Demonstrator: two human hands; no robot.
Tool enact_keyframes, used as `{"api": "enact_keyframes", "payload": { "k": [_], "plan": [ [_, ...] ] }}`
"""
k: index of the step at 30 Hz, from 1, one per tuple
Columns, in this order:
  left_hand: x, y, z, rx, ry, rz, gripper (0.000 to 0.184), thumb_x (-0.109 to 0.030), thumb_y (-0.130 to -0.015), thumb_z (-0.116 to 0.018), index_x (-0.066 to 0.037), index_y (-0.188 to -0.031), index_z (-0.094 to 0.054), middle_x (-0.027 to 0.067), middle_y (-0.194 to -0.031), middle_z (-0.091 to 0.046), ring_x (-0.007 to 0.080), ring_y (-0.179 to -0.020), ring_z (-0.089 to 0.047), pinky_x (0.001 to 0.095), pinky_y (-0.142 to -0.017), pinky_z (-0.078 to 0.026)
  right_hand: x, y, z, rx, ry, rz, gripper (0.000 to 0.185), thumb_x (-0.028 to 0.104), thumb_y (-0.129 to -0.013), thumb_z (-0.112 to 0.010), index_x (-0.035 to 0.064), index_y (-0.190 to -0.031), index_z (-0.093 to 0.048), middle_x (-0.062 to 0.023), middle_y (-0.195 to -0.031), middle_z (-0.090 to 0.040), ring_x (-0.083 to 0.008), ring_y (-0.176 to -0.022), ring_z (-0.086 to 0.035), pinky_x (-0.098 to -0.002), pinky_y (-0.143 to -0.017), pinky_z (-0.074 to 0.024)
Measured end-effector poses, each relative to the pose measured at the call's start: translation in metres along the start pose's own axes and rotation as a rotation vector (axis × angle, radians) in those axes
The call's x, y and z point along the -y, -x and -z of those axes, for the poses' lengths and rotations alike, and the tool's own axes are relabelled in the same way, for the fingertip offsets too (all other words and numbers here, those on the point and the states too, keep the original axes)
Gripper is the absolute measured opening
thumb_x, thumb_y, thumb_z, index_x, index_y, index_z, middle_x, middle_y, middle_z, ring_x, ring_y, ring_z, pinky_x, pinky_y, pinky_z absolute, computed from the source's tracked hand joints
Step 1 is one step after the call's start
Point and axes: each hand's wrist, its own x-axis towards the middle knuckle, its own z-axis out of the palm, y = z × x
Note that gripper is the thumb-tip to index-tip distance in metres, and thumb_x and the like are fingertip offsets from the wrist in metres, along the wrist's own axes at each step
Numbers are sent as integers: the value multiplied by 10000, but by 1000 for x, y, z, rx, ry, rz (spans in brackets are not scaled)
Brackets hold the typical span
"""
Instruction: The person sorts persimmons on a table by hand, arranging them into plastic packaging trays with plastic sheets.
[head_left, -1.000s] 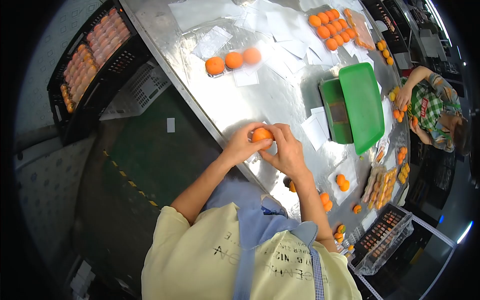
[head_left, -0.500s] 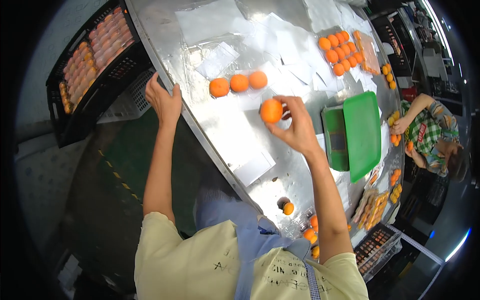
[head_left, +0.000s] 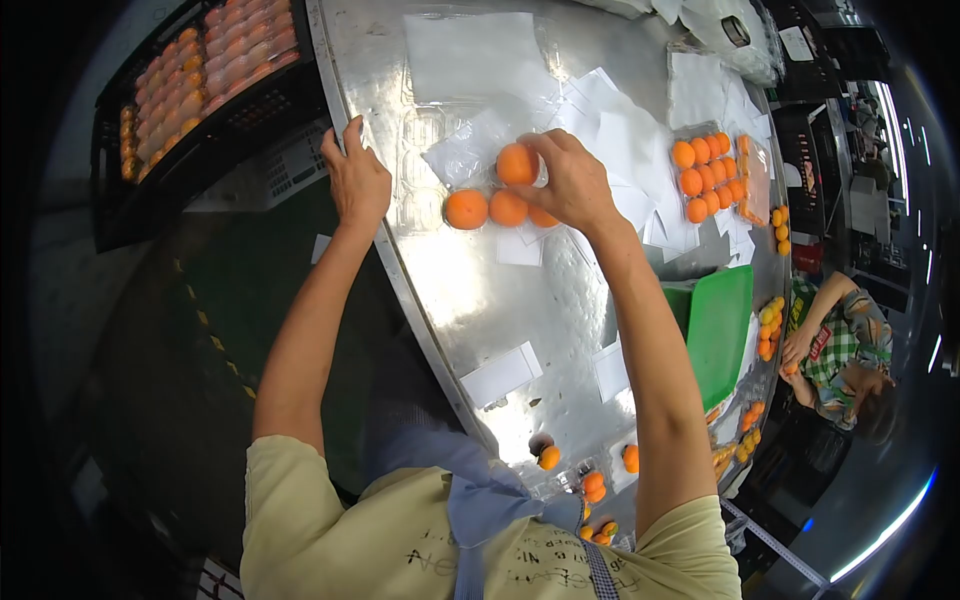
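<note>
My right hand (head_left: 582, 188) grips an orange (head_left: 517, 164) between thumb and fingers, just above a transparent plastic tray (head_left: 422, 132) with moulded cups. Below the held fruit, a row of three oranges (head_left: 467, 210) lies along the tray's near side; the rightmost is partly hidden by my thumb. At the table's left edge, my left hand (head_left: 360, 188) has its fingers apart and holds nothing. A sheet of white padding (head_left: 470, 58) covers the far part of the tray area.
A filled tray of oranges (head_left: 710, 178) stands right of scattered white papers (head_left: 620, 145). Nearer is a green bin (head_left: 722, 340). A black crate (head_left: 105, 185) of packed fruit stands left of the metal table (head_left: 450, 310). Across the table, a person (head_left: 840, 345) handles fruit.
My right hand has carried the orange away from me, from beside the row to over the tray. My left hand stays by the table edge. The view has shifted.
</note>
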Motion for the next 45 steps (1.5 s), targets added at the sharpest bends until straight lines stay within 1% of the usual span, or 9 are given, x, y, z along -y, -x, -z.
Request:
{"api": "enact_keyframes", "payload": {
  "k": [5, 8, 11, 17, 23, 29, 32, 35, 45],
  "plan": [
    [2, 0, -1, -14, -30, -21, 466, -57, -885, -508, -105, -1336, -400, 297, -1368, -270, 479, -1137, -482, 461, -943, -444, -10, -7, -7, -42, 82, 180, 434, 265, -693, -765, 85, -1067, -640, -85, -1017, -618, -266, -920, -594, -361, -809, -479],
    [5, 0, -4, -32, -47, -51, 446, -59, -883, -510, -107, -1317, -422, 295, -1363, -276, 476, -1133, -485, 461, -929, -453, -10, -7, -13, -12, 77, 187, 420, 266, -688, -767, 79, -1043, -646, -70, -996, -631, -256, -935, -586, -359, -818, -465],
    [1, 0, 0, -17, -31, -29, 431, -58, -880, -512, -112, -1302, -440, 288, -1358, -284, 471, -1134, -487, 461, -921, -460, -17, -5, -25, -111, 66, 216, 424, 262, -652, -762, 112, -1032, -650, -32, -954, -617, -231, -930, -567, -356, -818, -443],
    [-2, -1, 1, -9, -31, -9, 428, -66, -876, -515, -140, -1293, -455, 271, -1356, -301, 460, -1146, -486, 454, -926, -460, -19, -5, -21, -126, 63, 236, 428, 255, -655, -762, 121, -1046, -651, -21, -991, -632, -227, -945, -562, -352, -830, -429],
    [0, 0, 0, -17, -30, -12, 418, -78, -878, -506, -157, -1287, -465, 266, -1354, -302, 459, -1172, -462, 455, -935, -457, -9, -29, -7, 162, 289, 273, 367, 227, -644, -754, 114, -983, -668, -35, -942, -641, -217, -933, -570, -350, -829, -436],
    [-1, 0, 3, 17, -19, 12, 402, -91, -882, -506, -156, -1277, -472, 257, -1353, -303, 469, -1172, -453, 466, -928, -465, -5, -32, -7, 223, 321, 295, 355, 183, -633, -714, 94, -974, -667, -93, -907, -615, -259, -910, -581, -355, -813, -456],
    [-2, 0, 4, 16, -9, 24, 395, -94, -884, -508, -159, -1272, -476, 253, -1354, -303, 469, -1163, -461, 472, -920, -468, -16, -22, -12, 60, 82, 277, 400, 219, -633, -717, 91, -1008, -665, -98, -939, -619, -273, -921, -579, -354, -834, -438],
    [-1, 0, 2, 6, -6, 13, 391, -97, -885, -509, -161, -1270, -477, 252, -1355, -304, 466, -1156, -469, 473, -921, -467, -15, -16, -8, 13, 46, 254, 446, 255, -624, -727, 97, -1037, -662, -81, -978, -631, -265, -938, -572, -356, -867, -415],
    [5, 0, -3, -48, -25, -18, 389, -105, -888, -504, -206, -1263, -482, 241, -1361, -324, 460, -1093, -525, 459, -896, -473, -23, -21, -12, -48, 209, 372, 449, 278, -644, -744, 114, -1055, -666, -38, -1016, -645, -224, -1026, -543, -356, -892, -394]
  ]
}}
